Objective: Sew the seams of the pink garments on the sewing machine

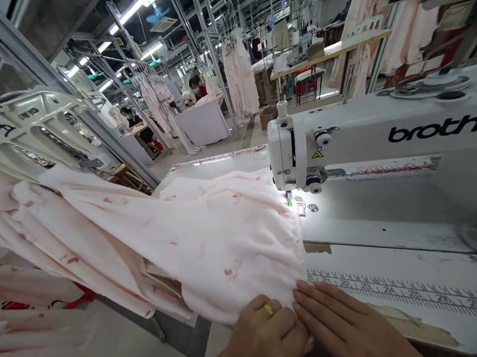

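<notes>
A pale pink printed fabric (201, 230) lies across the sewing table and drapes off its left side. At its near edge my left hand (265, 334), a gold ring on one finger, is closed in a grip on the cloth. Right beside it my right hand (334, 323) lies with fingers stretched out, fingertips pressing the same fabric edge. A white Brother sewing machine (373, 139) stands behind, its needle and presser foot (290, 198) just past the far edge of the fabric.
A printed ruler strip (398, 290) runs along the white table (383, 234) at right. More pink fabric pieces (18, 293) are stacked at left beside a white plastic frame (32, 124). Garments hang on racks (242, 74) behind; other workers (196, 87) sit farther back.
</notes>
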`<state>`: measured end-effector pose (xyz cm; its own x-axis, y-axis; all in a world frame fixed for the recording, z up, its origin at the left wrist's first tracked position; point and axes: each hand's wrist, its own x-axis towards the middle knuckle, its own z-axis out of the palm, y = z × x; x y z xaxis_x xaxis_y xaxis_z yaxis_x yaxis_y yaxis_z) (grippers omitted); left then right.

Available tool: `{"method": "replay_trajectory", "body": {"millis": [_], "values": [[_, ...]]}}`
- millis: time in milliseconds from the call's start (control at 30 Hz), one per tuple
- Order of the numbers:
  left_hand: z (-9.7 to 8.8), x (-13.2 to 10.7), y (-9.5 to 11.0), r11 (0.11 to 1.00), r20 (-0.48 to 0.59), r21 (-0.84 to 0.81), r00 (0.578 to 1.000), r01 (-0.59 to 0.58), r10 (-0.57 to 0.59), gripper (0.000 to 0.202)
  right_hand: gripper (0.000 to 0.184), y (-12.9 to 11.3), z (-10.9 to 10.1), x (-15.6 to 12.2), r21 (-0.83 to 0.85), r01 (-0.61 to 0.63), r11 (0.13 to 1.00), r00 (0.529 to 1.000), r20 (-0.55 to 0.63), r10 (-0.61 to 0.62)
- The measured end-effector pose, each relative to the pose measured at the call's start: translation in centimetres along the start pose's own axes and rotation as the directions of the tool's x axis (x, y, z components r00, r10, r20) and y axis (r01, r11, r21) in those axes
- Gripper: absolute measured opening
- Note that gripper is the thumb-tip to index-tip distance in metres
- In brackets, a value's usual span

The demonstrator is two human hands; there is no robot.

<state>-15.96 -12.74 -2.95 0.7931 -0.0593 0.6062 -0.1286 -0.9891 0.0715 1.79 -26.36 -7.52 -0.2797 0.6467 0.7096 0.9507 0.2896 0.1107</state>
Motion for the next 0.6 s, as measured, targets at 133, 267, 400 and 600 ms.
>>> {"method": "replay_trajectory", "body": {"millis": [133, 267, 400, 600], "values": [[-3.6, 4.2, -3.0, 0.989, 0.333, -0.123, 0.942, 0.085, -0.039, 0.019, 0.04, 1.5, -0.7, 2.2, 0.257, -0.091, 0.962, 0.99, 0.124, 0.06], [-2.6, 9.2, -7.4, 0.998, 0.504, 0.057, 0.863, -0.007, -0.023, 0.027, 0.033, 3.1, -1.4, 4.2, 0.417, -0.09, 0.904, 0.95, 0.308, -0.048], [1.3, 12.4, -10.3, 0.966, 0.647, 0.188, 0.762, -0.178, 0.015, 0.026, 0.023, 5.1, -1.3, 5.5, 0.547, -0.04, 0.836, 0.903, 0.379, -0.205], [4.1, 12.8, -11.1, 0.892, 0.701, 0.179, 0.69, -0.416, 0.181, 0.026, 0.016, 6.2, 0.5, 4.9, 0.576, 0.104, 0.811, 0.911, 0.272, -0.31]]}}
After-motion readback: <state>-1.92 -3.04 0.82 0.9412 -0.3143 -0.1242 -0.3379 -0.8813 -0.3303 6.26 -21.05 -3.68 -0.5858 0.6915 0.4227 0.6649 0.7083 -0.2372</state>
